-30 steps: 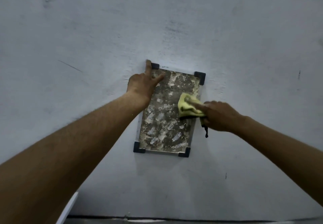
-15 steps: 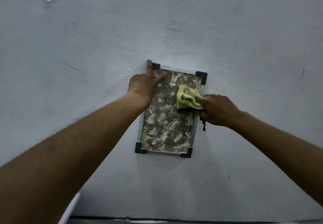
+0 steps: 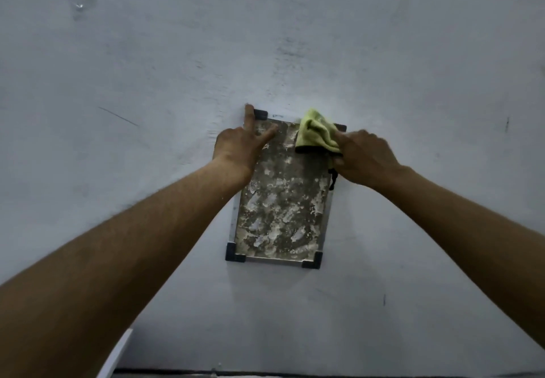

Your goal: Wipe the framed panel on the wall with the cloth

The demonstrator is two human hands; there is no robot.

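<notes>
At the top right corner of the grimy, mottled, metal-framed panel (image 3: 280, 200) on the pale wall (image 3: 413, 67), the right hand (image 3: 365, 159) grasps a crumpled yellow-green cloth (image 3: 315, 132); the left hand (image 3: 239, 147), fingers spread and holding nothing, presses the panel's top left corner.

Between the hands, the framed panel (image 3: 280, 200) has a dull, mottled grey-brown face flecked with rough whitish patches, edged by a thin pale strip that looks like metal and 3 visible dark, matt, plastic-looking corner caps. The cloth (image 3: 315, 131) at the right hand (image 3: 365, 156) is soft, napped yellow-green fabric. The wall (image 3: 147, 67) around both hands is matt, chalky and scuffed.
</notes>
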